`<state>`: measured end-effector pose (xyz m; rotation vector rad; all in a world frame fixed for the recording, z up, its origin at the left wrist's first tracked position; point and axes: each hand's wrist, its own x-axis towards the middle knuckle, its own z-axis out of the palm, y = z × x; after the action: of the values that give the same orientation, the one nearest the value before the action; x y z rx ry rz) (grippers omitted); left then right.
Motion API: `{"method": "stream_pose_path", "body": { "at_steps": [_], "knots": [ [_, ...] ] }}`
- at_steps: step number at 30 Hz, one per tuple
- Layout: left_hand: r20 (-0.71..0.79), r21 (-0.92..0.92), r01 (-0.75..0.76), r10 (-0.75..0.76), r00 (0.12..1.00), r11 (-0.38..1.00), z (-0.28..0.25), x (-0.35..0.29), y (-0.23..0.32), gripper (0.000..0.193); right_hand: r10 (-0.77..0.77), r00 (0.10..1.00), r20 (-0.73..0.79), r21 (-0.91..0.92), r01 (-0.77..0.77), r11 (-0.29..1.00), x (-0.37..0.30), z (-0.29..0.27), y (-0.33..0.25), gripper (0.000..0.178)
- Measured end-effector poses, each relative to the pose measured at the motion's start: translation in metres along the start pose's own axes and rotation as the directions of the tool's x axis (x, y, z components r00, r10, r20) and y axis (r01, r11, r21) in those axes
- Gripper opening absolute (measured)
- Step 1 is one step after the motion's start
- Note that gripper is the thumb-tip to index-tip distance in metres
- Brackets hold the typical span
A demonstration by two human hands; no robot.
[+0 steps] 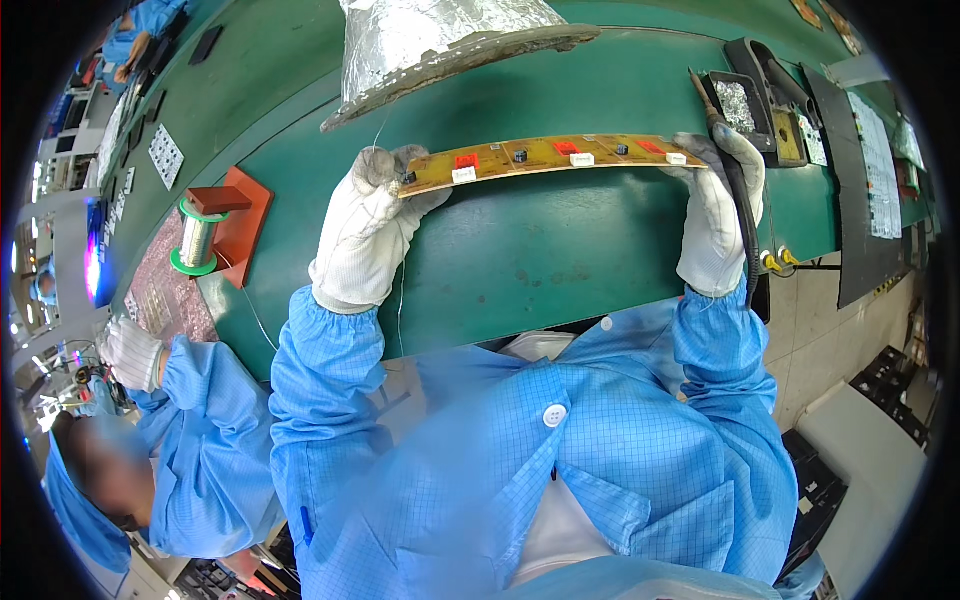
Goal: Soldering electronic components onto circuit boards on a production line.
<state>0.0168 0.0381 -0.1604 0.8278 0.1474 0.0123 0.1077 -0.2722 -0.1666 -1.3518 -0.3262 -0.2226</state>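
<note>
A long, narrow yellow-brown circuit board panel [545, 156] is held up level above the green bench. Red patches, white connectors and small black round parts sit along its face. My left hand [365, 220], in a white glove, is closed on the panel's left end. A thin solder wire [402, 300] hangs from this hand, with another bit rising above the fingers. My right hand [712, 215], gloved too, grips the panel's right end. A soldering iron [704, 98] also lies in that hand, tip pointing away, its black cable running down over the wrist.
A foil-covered fume hood [440, 50] hangs over the bench beyond the panel. On the left stands a solder spool [198, 238] on a red-brown holder [250, 225]. An iron stand with a tray [735, 105] is at the right. A co-worker [200, 430] sits close on my left.
</note>
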Motion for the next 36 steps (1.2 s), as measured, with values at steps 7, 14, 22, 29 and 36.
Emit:
{"method": "stream_pose_path", "body": {
  "at_steps": [7, 14, 22, 29, 36],
  "knots": [
    [0.077, 0.047, 0.017, -0.021, 0.997, 0.999, -0.004, -0.002, 0.0, 0.035, 0.033, 0.999, -0.006, -0.061, -0.034, 0.998, -0.001, 0.001, -0.001, 0.041],
    [0.033, 0.005, 0.039, -0.039, 0.999, 0.999, -0.005, -0.001, -0.001, 0.032, 0.008, 1.0, 0.017, -0.091, -0.007, 0.996, 0.0, 0.001, 0.0, 0.042],
    [0.065, 0.001, 0.031, -0.031, 0.997, 1.0, -0.001, -0.002, 0.002, 0.04, 0.032, 0.999, 0.013, -0.058, -0.031, 0.998, -0.001, 0.002, 0.0, 0.041],
    [0.026, 0.022, 0.03, -0.03, 0.999, 0.999, 0.004, -0.001, 0.003, 0.037, 0.015, 1.0, 0.01, -0.088, -0.014, 0.996, -0.002, 0.001, 0.001, 0.041],
    [-0.019, -0.026, 0.04, -0.04, 0.999, 0.999, 0.007, -0.002, 0.004, 0.032, 0.018, 0.996, -0.093, -0.067, -0.025, 0.997, 0.0, 0.003, 0.001, 0.035]
  ]
}}
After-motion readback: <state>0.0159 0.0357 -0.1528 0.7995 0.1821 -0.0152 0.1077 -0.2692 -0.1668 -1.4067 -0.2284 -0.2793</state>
